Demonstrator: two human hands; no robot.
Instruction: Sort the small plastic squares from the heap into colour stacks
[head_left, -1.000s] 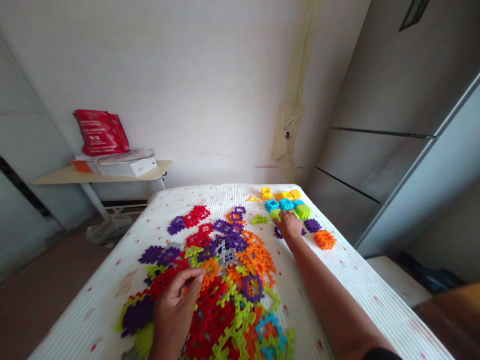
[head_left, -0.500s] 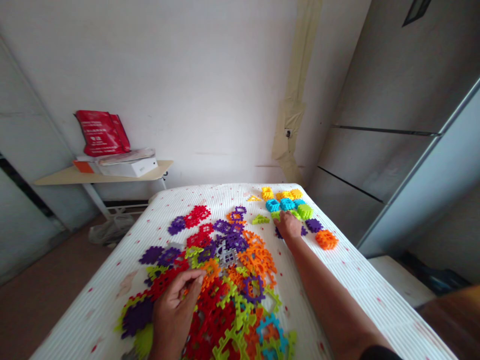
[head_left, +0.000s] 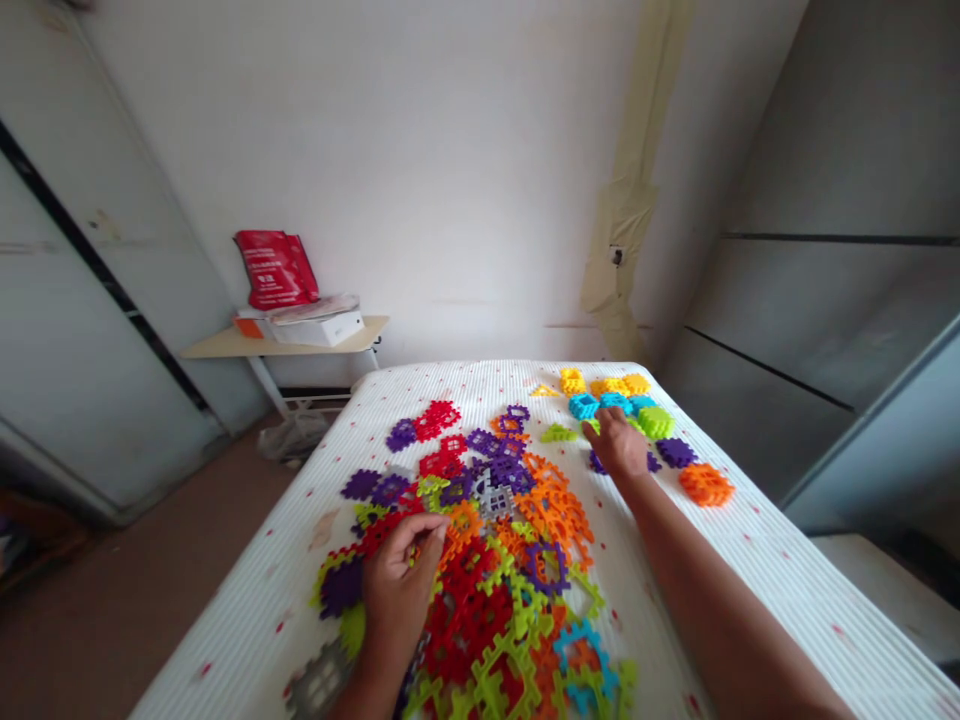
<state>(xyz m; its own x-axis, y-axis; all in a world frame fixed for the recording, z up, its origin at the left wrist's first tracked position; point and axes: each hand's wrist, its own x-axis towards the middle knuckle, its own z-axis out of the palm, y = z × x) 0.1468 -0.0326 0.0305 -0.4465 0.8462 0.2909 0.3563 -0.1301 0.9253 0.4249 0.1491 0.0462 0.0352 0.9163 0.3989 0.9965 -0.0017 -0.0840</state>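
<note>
A heap of flat interlocking plastic pieces (head_left: pixel 510 560) in red, orange, purple, green and blue lies on the white striped bed cover (head_left: pixel 757 580). My left hand (head_left: pixel 401 590) rests on the near left of the heap. Its thumb and fingers are pinched together by a red and an orange piece, and what they hold is hidden. My right hand (head_left: pixel 619 445) reaches far right, fingers lying on a purple piece (head_left: pixel 596 462). It sits right next to a row of built cubes: blue (head_left: pixel 583 405), yellow (head_left: pixel 574 380), green (head_left: pixel 656 422). An orange cube (head_left: pixel 706 484) sits apart at the right.
A small side table (head_left: pixel 292 345) at the back left carries a white box (head_left: pixel 326 328) and a red bag (head_left: pixel 276 268). Grey cupboard doors stand at the left and right. The brown floor (head_left: pixel 150 580) shows at the left of the bed.
The view has swung so the bed and side table sit further right in the picture. Both hands stay at nearly the same pieces; the right hand is still by the cube row.
</note>
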